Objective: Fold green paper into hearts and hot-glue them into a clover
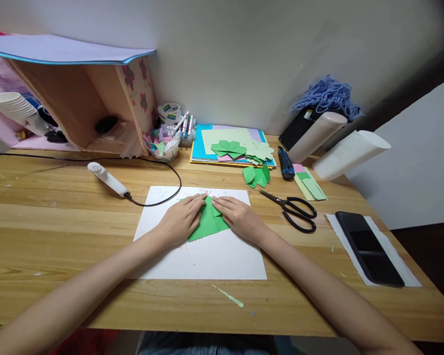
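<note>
A folded sheet of green paper (209, 228) lies on a white sheet (227, 259), between my two hands. My left hand (181, 217) rests over its left side, fingers stretched out flat toward the top corner and thumb lower down on the paper. From the other side, my right hand (239, 216) lies over the right edge, its outstretched fingers pressing near a small folded flap. Both hands cover parts of the green paper's edges. Just beyond them sits a folded green paper piece (256, 176). Black-handled scissors (290, 207) lie to the right, blades apart.
Folded green leaf shapes (228, 149) rest on stacked coloured paper (200, 150). A blue cutter (286, 163) and paper slips (311, 185) lie right of them. A phone (368, 246) is at far right. A white corded device (108, 179) lies left, before an open box (135, 98).
</note>
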### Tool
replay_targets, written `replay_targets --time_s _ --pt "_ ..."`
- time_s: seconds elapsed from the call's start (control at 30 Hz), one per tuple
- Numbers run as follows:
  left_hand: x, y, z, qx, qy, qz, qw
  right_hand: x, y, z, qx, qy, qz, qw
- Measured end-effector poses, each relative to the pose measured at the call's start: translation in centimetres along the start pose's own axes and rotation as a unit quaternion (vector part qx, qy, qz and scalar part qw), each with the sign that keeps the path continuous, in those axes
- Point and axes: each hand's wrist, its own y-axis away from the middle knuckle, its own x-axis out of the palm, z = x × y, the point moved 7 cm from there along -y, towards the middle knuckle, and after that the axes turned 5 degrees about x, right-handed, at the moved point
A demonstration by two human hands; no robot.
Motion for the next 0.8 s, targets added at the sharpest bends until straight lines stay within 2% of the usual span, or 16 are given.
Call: replay_targets --time_s 0.47,0.63,0.8 --pt "0.3 0.0 0.0 0.027 -0.015 0.036 0.999 -0.9 0.7 -0.8 -0.03 -0.011 0.029 0.999" --pt "0.6 0.1 -0.4 0.067 -0.017 0.071 0.995 -1.6 2.4 -1.1 -0.012 -0.006 0.027 1.0" --pt "0.4 0.3 -0.6 0.079 0.003 0.088 0.993 -2.7 4.3 -1.6 0.004 -0.009 0.003 1.0"
